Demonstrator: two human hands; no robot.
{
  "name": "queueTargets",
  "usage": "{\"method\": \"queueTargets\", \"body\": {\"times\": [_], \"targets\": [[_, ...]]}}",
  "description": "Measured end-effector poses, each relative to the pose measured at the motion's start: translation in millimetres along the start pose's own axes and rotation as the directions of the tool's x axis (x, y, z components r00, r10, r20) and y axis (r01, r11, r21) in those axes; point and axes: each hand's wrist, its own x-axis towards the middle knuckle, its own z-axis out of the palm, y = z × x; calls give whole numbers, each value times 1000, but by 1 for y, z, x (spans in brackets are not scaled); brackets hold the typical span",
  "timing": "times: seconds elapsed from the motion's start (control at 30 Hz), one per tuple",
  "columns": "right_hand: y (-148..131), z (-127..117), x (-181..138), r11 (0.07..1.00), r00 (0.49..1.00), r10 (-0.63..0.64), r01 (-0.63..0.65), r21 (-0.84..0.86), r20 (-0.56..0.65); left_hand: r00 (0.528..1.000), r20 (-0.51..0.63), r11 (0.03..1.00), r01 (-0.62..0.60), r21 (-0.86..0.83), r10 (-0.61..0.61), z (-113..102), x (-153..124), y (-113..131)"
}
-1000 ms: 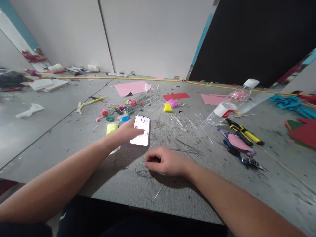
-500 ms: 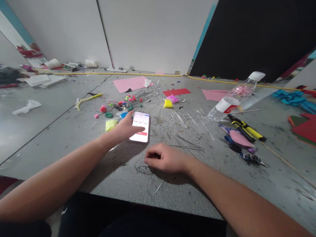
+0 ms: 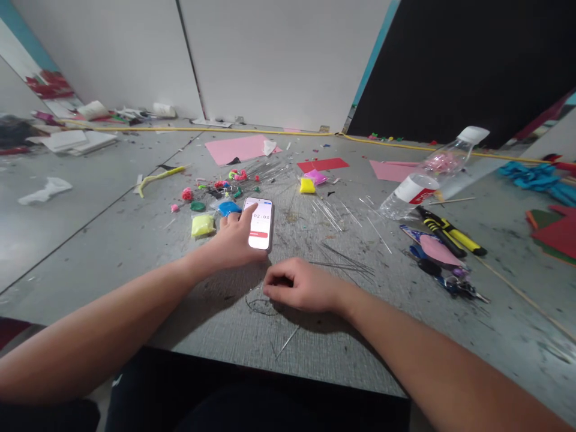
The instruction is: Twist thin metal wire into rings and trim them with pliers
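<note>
My left hand point(image 3: 234, 237) lies over the left side of a phone point(image 3: 260, 225) on the table. Its index finger reaches across the upper screen, the thumb lies near the lower edge, and the other fingers are partly bent. A timer with a red button glows on the screen; part of its digits is hidden. Just in front, my right hand point(image 3: 306, 287) rests on its side, fingers curled and pinched at a thin dark wire point(image 3: 258, 311) bent into a rough loop. A short straight wire point(image 3: 287, 343) lies nearer the table's edge.
Packets of yellow point(image 3: 202, 225) and blue clay point(image 3: 228, 208) sit left of the phone, with coloured clay bits behind. Loose wires point(image 3: 344, 261) lie to the right, near a leaning bottle point(image 3: 416, 189), black-and-yellow pliers point(image 3: 450, 233) and keys point(image 3: 463, 287). Pink paper point(image 3: 234, 149) is farther back.
My left hand has shifted so its index finger points up the screen and its thumb sits lower. The timer reading has advanced. The right hand has stayed nearly still.
</note>
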Motion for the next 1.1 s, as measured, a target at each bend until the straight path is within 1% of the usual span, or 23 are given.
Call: {"method": "queueTargets", "body": {"times": [0.07,0.27,0.5,0.6,0.67,0.73,0.8,0.9,0.97,1.03,1.1], "targets": [[0,1,0,1000,1000,-9,9,5,-6,1000,-19,1000,-17,1,17,-1,2,-1],[0,1,0,1000,1000,-9,9,-3,-11,999,-37,1000,5,29,-4,-6,5,-3],[1,1,0,1000,1000,-9,9,-5,-6,995,-69,997,-76,25,78,1,5,-11],[1,2,0,1000,1000,-2,2,-1,-2,987,-131,994,-92,52,98,3,2,-10],[1,1,-1,1000,1000,1,-1,2,-6,967,-208,989,-144,33,147,0,-2,-5],[2,-1,-1,1000,1000,-6,6,1,-18,939,-239,960,-271,-72,248,-4,-7,2],[4,-5,0,1000,999,-13,12,-9,-45,927,-172,897,-368,-246,333,-7,-13,8],[11,-15,3,1000,989,12,-15,-19,-148,912,-87,834,-402,-376,401,-5,-19,14],[16,-21,7,997,974,65,-74,-32,-218,899,-8,803,-395,-445,438,1,-21,15],[18,-27,9,989,964,115,-135,-67,-238,898,55,797,-358,-487,437,8,-19,13],[15,-36,6,984,964,132,-156,-87,-232,901,60,789,-343,-510,430,14,-14,9]]}}
